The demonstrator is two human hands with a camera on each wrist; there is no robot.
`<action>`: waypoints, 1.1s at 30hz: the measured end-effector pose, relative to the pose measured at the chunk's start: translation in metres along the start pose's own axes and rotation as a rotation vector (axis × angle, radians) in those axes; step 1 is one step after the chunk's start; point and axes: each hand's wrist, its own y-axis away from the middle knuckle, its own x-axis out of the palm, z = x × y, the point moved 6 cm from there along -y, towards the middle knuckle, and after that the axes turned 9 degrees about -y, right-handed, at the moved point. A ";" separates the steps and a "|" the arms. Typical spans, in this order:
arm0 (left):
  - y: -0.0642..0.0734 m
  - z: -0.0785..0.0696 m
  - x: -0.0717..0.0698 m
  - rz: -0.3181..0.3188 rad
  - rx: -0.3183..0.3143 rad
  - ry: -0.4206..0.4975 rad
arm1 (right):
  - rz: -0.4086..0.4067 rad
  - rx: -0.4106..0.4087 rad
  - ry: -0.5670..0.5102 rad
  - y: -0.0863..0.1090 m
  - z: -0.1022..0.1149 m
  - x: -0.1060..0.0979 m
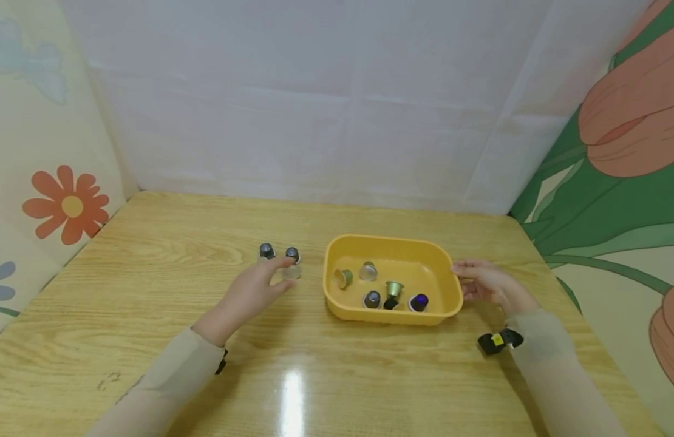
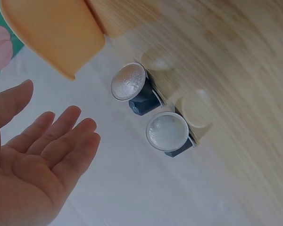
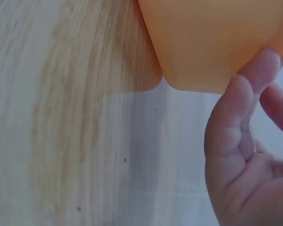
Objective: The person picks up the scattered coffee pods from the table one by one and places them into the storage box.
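Left hand (image 1: pixel 248 297) is loosely open and empty beside two dark capsules (image 1: pixel 267 250). Right hand (image 1: pixel 494 285), fingers relaxed, just touches the yellow bin's (image 1: pixel 381 238) end.

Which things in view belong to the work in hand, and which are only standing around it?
Apparently part of the work:
- yellow plastic bin
- coffee capsules inside it
- loose coffee capsules near left hand
- right hand at bin's end

Only around it:
- wood-grain table
- white backdrop
- flower-print side panels
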 end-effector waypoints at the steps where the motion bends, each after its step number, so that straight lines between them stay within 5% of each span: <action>1: 0.000 0.001 -0.001 -0.005 -0.003 -0.008 | -0.001 -0.002 0.001 0.000 0.000 0.000; 23: -0.003 0.025 -0.006 -0.057 -0.106 -0.115 | -0.014 0.003 0.001 0.003 0.001 0.001; 33: -0.009 0.039 0.000 0.011 -0.190 -0.158 | -0.007 0.002 -0.011 0.003 0.002 0.002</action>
